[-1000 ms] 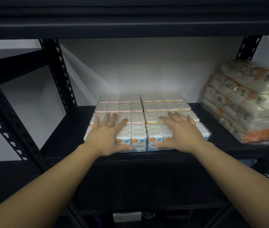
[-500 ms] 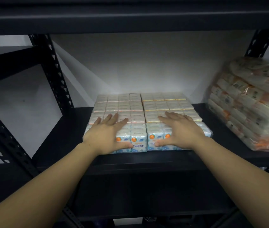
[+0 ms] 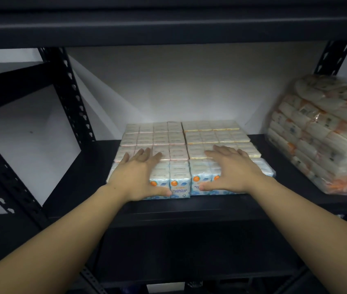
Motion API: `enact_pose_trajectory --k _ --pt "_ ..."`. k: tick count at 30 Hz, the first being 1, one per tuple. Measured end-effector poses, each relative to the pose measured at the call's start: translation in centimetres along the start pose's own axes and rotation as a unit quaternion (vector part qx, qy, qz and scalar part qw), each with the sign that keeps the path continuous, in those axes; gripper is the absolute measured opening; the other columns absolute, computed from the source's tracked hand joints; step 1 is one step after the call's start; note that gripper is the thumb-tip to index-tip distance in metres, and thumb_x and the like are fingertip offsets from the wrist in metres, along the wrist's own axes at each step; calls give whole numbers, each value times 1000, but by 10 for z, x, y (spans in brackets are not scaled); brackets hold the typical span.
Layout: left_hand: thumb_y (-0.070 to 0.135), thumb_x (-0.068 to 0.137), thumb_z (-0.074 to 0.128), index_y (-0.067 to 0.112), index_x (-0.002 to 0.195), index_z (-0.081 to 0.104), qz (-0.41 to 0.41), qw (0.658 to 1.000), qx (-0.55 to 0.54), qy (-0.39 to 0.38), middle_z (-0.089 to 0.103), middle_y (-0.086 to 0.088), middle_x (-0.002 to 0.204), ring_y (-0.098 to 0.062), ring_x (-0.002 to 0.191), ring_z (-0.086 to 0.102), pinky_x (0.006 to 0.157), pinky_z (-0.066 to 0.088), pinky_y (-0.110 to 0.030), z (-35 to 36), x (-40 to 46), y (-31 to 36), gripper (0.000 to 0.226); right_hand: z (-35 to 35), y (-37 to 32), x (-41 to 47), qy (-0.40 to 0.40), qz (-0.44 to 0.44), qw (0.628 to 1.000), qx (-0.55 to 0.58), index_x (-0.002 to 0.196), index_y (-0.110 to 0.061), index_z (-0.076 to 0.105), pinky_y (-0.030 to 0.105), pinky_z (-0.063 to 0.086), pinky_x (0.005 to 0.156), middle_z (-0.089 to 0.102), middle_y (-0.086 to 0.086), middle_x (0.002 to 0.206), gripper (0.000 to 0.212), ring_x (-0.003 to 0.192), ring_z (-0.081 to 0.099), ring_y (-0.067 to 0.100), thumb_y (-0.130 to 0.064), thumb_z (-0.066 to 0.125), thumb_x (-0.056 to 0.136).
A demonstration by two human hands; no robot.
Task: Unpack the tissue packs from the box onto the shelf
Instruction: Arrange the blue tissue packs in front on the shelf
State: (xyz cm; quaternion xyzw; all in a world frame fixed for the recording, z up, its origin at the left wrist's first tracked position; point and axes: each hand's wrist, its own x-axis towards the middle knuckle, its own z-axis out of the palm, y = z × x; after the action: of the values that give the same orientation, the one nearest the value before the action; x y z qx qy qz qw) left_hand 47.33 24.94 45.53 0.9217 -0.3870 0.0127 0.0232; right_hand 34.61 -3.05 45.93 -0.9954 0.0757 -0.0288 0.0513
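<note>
the tissue packs [image 3: 189,145] sit in tight rows on the black shelf [image 3: 79,179], mid-scene. the left hand [image 3: 138,177] and right hand [image 3: 232,170] lie flat on the near row, fingers straight, thumbs against its front, gripping nothing. a wrapped bundle [image 3: 325,132] sits far right.

I see the tissue packs [image 3: 181,143] lying as a flat block on the black shelf [image 3: 87,166], set in tight rows side by side, touching one another. Their tops are pale cream; the front row's faces are white and blue with an orange dot and printed text. The block sits mid-shelf, its front row near the shelf's front edge.
</note>
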Motion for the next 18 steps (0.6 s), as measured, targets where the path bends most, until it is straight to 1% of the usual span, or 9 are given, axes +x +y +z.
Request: enact_pose_trajectory --k 3,6,9,11,14,18 --pt "103 62 47 34 165 8 -2 1000 -1 -2 6 -6 174 -27 160 3 128 2 -55 -7 -8 -9 129 -2 -4 -1 -9 4 1000 0 162 -40 19 56 10 126 12 0 173 131 158 13 24 -105 50 52" --pt "103 62 46 40 164 6 8 1000 -20 -16 -1 -6 174 -26 160 -3 128 0 -57 -11 -16 -29 126 -1 -14 -2 -10 -8 1000 6 162 -43 14 57 9 126 9 2 173 132 159 9 25 -106 50 52" --pt "98 70 46 46 163 2 10 999 -28 -31 -5 -4 174 -24 160 -6 128 -1 -55 -6 -24 -39 115 2 -22 -2 -17 -20 1000 -1 161 -50 12 57 7 127 5 4 174 124 159 6 26 -105 48 55" --pt "94 75 44 47 163 3 0 1000 -21 -15 -3 -2 174 -24 160 -3 128 1 -54 -1 -26 -37 107 3 -22 -3 -23 -28 999 -13 159 -54 13 55 7 127 7 4 174 114 159 7 27 -102 47 62" --pt "94 78 38 46 163 4 -10 1000 -5 3 -3 -2 174 -25 160 -1 129 3 -54 2 -27 -31 103 1 -18 -4 -26 -42 999 -22 157 -59 17 52 8 127 10 2 173 99 158 10 28 -97 46 69" --pt "94 78 35 45 163 3 -5 1000 1 8 -3 -3 174 -26 160 0 129 4 -54 2 -27 -30 103 -1 -19 -5 -25 -47 998 -37 158 -57 15 51 11 127 13 2 173 97 157 12 28 -95 44 73"
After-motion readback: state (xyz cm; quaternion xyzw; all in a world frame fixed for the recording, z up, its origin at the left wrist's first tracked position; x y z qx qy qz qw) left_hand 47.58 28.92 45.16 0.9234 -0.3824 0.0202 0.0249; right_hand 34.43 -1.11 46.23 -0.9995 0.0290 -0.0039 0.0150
